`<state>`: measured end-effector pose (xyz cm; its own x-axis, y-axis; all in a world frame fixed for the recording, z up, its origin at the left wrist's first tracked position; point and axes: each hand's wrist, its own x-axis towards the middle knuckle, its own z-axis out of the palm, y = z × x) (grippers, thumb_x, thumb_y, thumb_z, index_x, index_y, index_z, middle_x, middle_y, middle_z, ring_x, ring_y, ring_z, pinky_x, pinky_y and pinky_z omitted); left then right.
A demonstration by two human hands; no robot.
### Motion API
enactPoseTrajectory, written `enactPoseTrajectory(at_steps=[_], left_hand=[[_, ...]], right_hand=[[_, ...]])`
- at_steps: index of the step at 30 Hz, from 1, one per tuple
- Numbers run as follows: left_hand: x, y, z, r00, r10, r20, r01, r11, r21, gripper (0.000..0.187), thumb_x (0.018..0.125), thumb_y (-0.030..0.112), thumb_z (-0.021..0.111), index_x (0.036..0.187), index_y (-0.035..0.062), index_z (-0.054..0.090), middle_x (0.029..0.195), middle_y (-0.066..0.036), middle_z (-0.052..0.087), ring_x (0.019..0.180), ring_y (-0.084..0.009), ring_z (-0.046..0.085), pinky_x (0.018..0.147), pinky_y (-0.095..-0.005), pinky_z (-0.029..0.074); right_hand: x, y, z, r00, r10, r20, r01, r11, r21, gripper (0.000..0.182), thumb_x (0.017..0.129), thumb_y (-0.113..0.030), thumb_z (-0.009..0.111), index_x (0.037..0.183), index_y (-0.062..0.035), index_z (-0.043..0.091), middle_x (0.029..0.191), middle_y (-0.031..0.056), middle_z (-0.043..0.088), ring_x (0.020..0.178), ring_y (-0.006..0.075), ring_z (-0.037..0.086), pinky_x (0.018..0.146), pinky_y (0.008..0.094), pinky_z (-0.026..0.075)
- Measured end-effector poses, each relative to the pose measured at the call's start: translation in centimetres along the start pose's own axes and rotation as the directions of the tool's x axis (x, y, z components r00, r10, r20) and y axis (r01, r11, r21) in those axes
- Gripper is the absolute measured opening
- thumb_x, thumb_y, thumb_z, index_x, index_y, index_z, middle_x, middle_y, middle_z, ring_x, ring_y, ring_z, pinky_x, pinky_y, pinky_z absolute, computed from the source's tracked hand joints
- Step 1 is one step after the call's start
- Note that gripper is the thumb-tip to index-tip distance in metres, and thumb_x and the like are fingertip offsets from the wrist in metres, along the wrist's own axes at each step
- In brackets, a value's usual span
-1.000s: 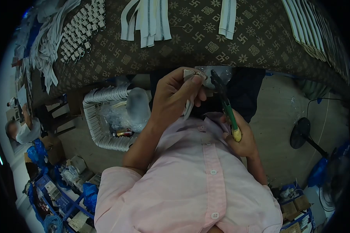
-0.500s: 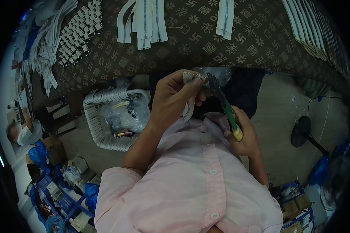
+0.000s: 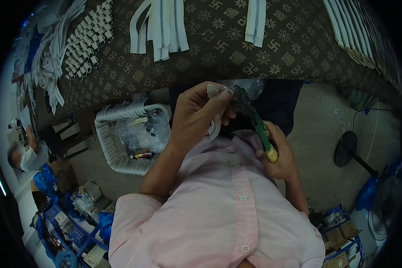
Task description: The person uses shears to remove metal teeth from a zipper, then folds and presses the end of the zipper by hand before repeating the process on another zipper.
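Note:
My left hand (image 3: 201,109) pinches a white zipper tape (image 3: 215,89) between thumb and fingers, its end with small metal teeth standing up past the fingertips. The rest of the tape hangs down below the hand. My right hand (image 3: 279,154) is wrapped round the green and yellow handles of a pair of pliers (image 3: 254,118). The dark jaws point up and to the left, right beside the tape's toothed end.
White zippers (image 3: 163,31) lie on the patterned cloth (image 3: 201,64) ahead, with another stack (image 3: 353,33) at right. Rows of metal-looking pieces (image 3: 89,40) lie at left. A white woven basket (image 3: 109,154) holds plastic bags. A person (image 3: 33,154) sits far left; a fan (image 3: 345,145) stands right.
The view has shifted slightly. The pliers' jaws have moved a little closer to the tape's end, and more of the second handle shows. Both hands keep their hold.

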<state>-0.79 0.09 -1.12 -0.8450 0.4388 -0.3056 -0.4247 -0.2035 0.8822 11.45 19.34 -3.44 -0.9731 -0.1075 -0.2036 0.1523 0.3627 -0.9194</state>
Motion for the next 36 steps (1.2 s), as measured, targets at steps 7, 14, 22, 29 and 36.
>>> enactPoseTrajectory(at_steps=[7, 14, 22, 29, 36], left_hand=[[-0.5, 0.3, 0.1, 1.0, 0.026, -0.01, -0.027, 0.999, -0.028, 0.012, 0.088, 0.009, 0.053, 0.091, -0.0018, 0.057, 0.072, -0.007, 0.061, 0.059, -0.0084, 0.057, 0.051, -0.02, 0.047], [-1.4, 0.7, 0.3, 0.998, 0.05, -0.025, -0.052, 0.996, -0.069, 0.014, 0.089, 0.01, 0.052, 0.092, -0.0023, 0.057, 0.072, -0.007, 0.061, 0.061, -0.0084, 0.058, 0.051, -0.02, 0.046], [-1.8, 1.2, 0.2, 0.998, 0.057, -0.02, -0.059, 0.993, -0.099, 0.014, 0.089, 0.011, 0.052, 0.093, -0.0023, 0.057, 0.073, -0.007, 0.061, 0.061, -0.009, 0.057, 0.051, -0.0206, 0.045], [-1.8, 1.1, 0.3, 0.999, 0.051, -0.017, -0.052, 0.996, -0.075, 0.015, 0.089, 0.011, 0.053, 0.092, -0.002, 0.057, 0.071, -0.006, 0.061, 0.06, -0.0081, 0.056, 0.051, -0.0204, 0.045], [-1.8, 1.1, 0.4, 0.998, 0.038, -0.047, -0.038, 0.999, 0.003, 0.014, 0.088, 0.012, 0.054, 0.091, -0.0005, 0.058, 0.071, -0.005, 0.061, 0.06, -0.0073, 0.057, 0.051, -0.019, 0.045]], right_hand=[[-0.2, -0.8, -0.4, 0.998, -0.04, -0.047, 0.037, 0.996, -0.078, 0.066, 0.061, 0.003, 0.06, 0.124, 0.0003, 0.039, 0.109, 0.0194, 0.05, 0.099, 0.0349, 0.051, 0.085, 0.0374, 0.041], [-0.8, -1.7, -1.4, 0.99, -0.099, -0.098, 0.075, 0.971, -0.226, 0.064, 0.063, 0.001, 0.061, 0.124, 0.0003, 0.041, 0.114, 0.0199, 0.049, 0.102, 0.0338, 0.051, 0.088, 0.0364, 0.04], [-0.9, -2.6, -2.0, 0.996, -0.015, -0.089, -0.002, 0.981, -0.196, 0.066, 0.061, 0.002, 0.063, 0.124, -0.0004, 0.041, 0.115, 0.0203, 0.048, 0.103, 0.0342, 0.05, 0.089, 0.0369, 0.039], [-1.1, -3.2, -2.6, 0.998, 0.024, -0.065, -0.039, 0.971, -0.234, 0.069, 0.059, 0.001, 0.063, 0.124, -0.0006, 0.04, 0.115, 0.0206, 0.048, 0.103, 0.0362, 0.049, 0.089, 0.039, 0.039], [-1.2, -3.2, -3.3, 0.999, 0.03, -0.032, -0.037, 0.961, -0.274, 0.068, 0.058, 0.001, 0.062, 0.123, -0.0002, 0.041, 0.114, 0.0215, 0.048, 0.104, 0.0378, 0.048, 0.089, 0.0393, 0.039]])
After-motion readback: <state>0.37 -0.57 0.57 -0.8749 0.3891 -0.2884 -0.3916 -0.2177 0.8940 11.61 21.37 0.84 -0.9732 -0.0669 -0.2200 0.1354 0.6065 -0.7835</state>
